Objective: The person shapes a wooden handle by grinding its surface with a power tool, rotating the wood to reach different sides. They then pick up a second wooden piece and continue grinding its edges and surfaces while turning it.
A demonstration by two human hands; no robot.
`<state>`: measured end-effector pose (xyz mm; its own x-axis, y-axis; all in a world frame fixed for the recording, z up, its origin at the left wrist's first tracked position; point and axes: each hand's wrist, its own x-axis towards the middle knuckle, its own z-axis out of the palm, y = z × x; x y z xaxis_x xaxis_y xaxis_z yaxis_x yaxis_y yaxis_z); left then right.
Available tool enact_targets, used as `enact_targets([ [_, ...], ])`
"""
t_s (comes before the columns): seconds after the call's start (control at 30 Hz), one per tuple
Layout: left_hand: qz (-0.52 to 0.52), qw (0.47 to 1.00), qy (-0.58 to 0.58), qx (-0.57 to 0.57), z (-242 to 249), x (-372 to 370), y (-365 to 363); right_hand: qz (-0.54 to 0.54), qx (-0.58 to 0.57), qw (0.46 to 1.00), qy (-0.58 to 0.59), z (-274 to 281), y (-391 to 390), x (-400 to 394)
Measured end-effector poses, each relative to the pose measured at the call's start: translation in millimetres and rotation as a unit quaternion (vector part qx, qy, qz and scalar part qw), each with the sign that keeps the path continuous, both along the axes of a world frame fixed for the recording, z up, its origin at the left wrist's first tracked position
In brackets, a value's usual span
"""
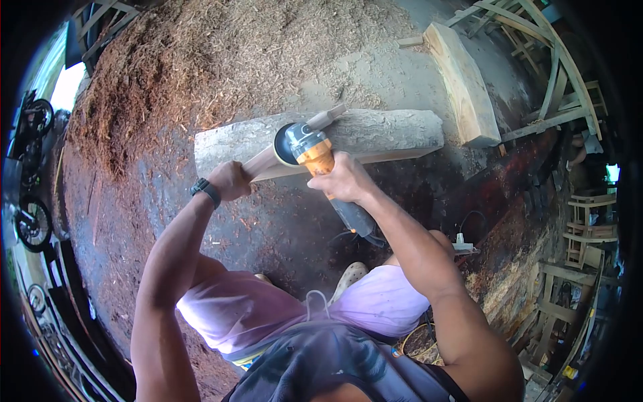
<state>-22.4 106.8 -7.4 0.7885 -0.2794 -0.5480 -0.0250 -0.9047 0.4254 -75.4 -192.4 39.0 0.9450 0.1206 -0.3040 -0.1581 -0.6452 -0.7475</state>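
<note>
An orange and black angle grinder (315, 155) is in my right hand (344, 179), the fingers wrapped round its body. Its round disc (287, 144) lies against a narrow strip of wood (263, 163). My left hand (231, 181), with a watch at the wrist, is closed round the near end of that strip. The strip slants up to the right across a rough, bark-covered log (392, 130), its far end showing beyond the grinder. Part of the strip is hidden under the grinder's head.
Shavings (221, 53) are heaped on the floor beyond the log. A squared timber beam (462, 87) lies at the right, near curved wooden frames (559, 74). A power strip (463, 246) sits by my right knee. Motorbikes (32, 221) stand at the far left.
</note>
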Motion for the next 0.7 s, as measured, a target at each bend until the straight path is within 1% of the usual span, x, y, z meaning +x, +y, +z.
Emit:
enact_targets([
  [0.1,-0.007,1.0,-0.023,0.005,-5.4,-0.6,2.8,-0.022,-0.01,0.999,0.027,6.1,-14.6,6.6],
  [0.13,-0.01,1.0,-0.026,0.008,-8.1,0.6,4.0,-0.037,0.016,0.998,0.05,8.1,-23.0,11.5],
  [0.2,-0.014,0.999,-0.03,0.01,-9.8,3.6,4.4,-0.069,0.001,0.998,0.005,-2.6,-44.4,21.2],
  [0.27,-0.026,1.0,0.001,0.007,-6.7,4.7,4.5,-0.132,0.016,0.991,-0.002,-14.0,-62.8,31.3],
  [0.33,-0.024,1.0,-0.008,-0.008,-6.0,2.7,6.9,-0.145,0.008,0.989,-0.01,-10.1,-71.3,33.8],
  [0.4,-0.021,0.999,-0.016,-0.023,-7.8,2.0,10.8,-0.159,0.027,0.987,-0.018,-4.5,-73.0,34.1],
  [0.47,-0.007,0.987,-0.035,-0.159,-14.0,-0.5,15.1,-0.148,0.038,0.988,-0.009,-0.9,-64.3,27.1],
  [0.5,-0.003,0.987,-0.033,-0.158,-16.5,-0.5,16.4,-0.129,0.056,0.99,-0.024,0.1,-56.3,23.5],
  [0.53,-0.014,0.982,-0.015,-0.19,-18.2,2.4,18.5,-0.109,0.075,0.99,-0.039,1.1,-47.0,19.8],
  [0.57,-0.024,0.975,0.002,-0.22,-19.4,4.6,22.4,-0.089,0.062,0.993,-0.042,4.6,-39.7,15.1],
  [0.67,-0.012,0.98,0.006,-0.198,-12.8,3.7,20.2,-0.047,0.07,0.995,-0.049,3.7,-18.1,3.5],
  [0.7,-0.021,0.984,-0.007,-0.176,-14.0,2.9,18.6,-0.03,0.065,0.996,-0.043,14.6,-9.7,-1.7],
])
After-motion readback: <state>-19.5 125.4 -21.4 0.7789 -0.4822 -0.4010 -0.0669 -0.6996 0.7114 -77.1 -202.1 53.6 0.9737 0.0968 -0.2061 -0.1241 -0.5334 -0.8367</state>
